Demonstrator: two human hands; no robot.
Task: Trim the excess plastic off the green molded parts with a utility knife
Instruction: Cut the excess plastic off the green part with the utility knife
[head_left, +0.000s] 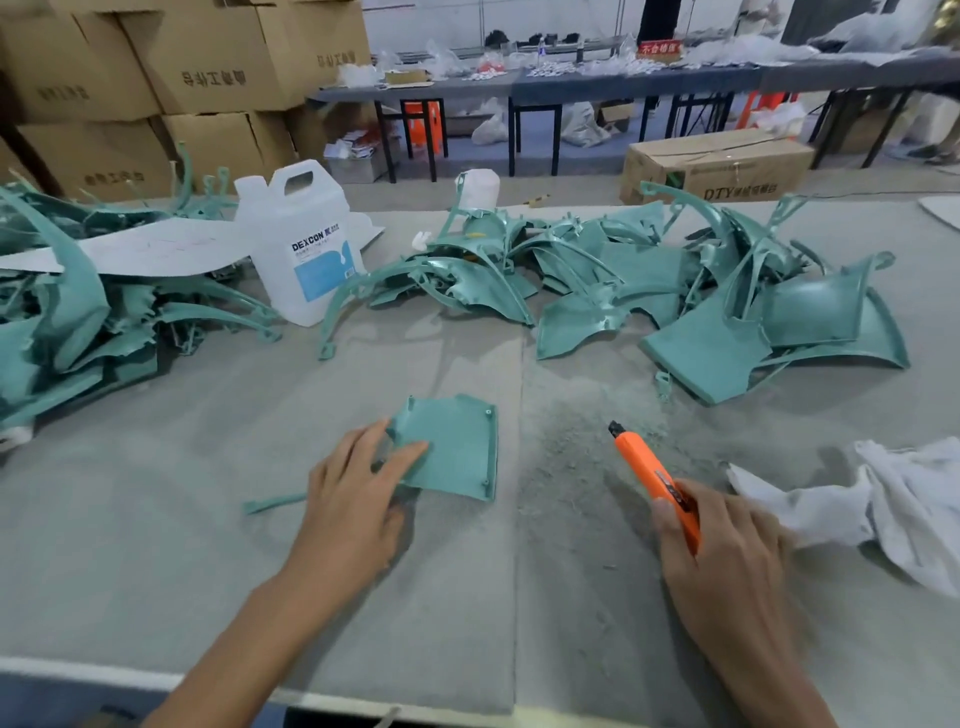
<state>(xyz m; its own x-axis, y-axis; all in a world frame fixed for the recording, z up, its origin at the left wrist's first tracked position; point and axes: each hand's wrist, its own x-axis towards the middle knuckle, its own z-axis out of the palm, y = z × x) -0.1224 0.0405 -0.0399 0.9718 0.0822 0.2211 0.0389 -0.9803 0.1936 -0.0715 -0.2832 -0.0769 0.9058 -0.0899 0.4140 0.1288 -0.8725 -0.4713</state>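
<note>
A small green molded panel (457, 447) lies on the grey felt table (208, 545) in front of me. My left hand (353, 493) grips its left edge, thumb on top and fingers curled at the rim. My right hand (722, 556) holds an orange utility knife (652, 478) by its rear end, tip pointing up and left, about a hand's width right of the panel. A thin green strip (272, 503) lies on the felt left of my left hand. The blade itself is too small to make out.
Piles of green molded parts lie at the far right (727, 291) and far left (67, 322). A white DEXCON jug (301, 244) stands between them. A white rag (893, 504) lies at the right. Plastic dust (571, 457) covers the felt near the knife.
</note>
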